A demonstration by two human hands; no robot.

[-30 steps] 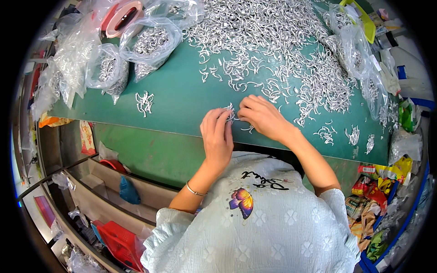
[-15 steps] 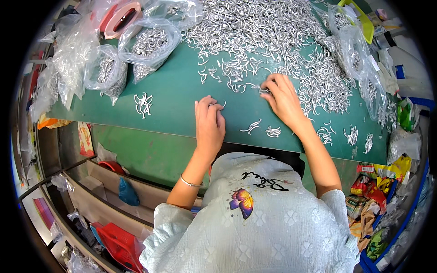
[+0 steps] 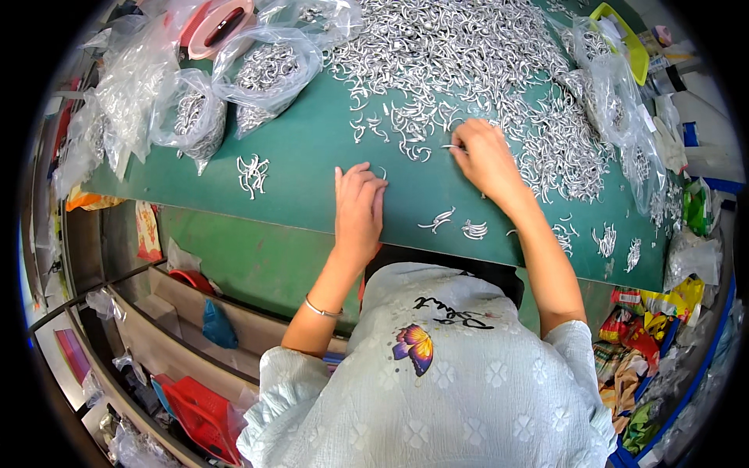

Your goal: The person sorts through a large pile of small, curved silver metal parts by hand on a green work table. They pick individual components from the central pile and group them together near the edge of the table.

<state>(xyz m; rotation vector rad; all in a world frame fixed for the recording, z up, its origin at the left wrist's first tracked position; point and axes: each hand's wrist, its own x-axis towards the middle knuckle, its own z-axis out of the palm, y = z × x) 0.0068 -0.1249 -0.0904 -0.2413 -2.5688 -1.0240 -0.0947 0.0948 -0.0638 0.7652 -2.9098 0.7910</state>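
A big heap of small curved silver metal hooks (image 3: 484, 62) covers the far part of the green table (image 3: 304, 148). My right hand (image 3: 484, 160) reaches to the near edge of that heap and pinches one hook between its fingertips. My left hand (image 3: 357, 204) lies flat on the table with the fingers together, a single hook just beyond its fingertips. Small sorted bunches of hooks (image 3: 437, 221) lie between my hands and the table's near edge, and another bunch (image 3: 253, 173) sits to the left.
Clear plastic bags of hooks (image 3: 195, 117) stand at the far left, more bags (image 3: 616, 93) at the right. A pink roll of tape (image 3: 217, 25) lies at the back. Shelves with a red bin (image 3: 195, 413) are below left, coloured packets (image 3: 640, 343) at the right.
My right hand has moved away from my left hand, up and to the right to the heap's edge. My left hand has shifted slightly left and laid flat.
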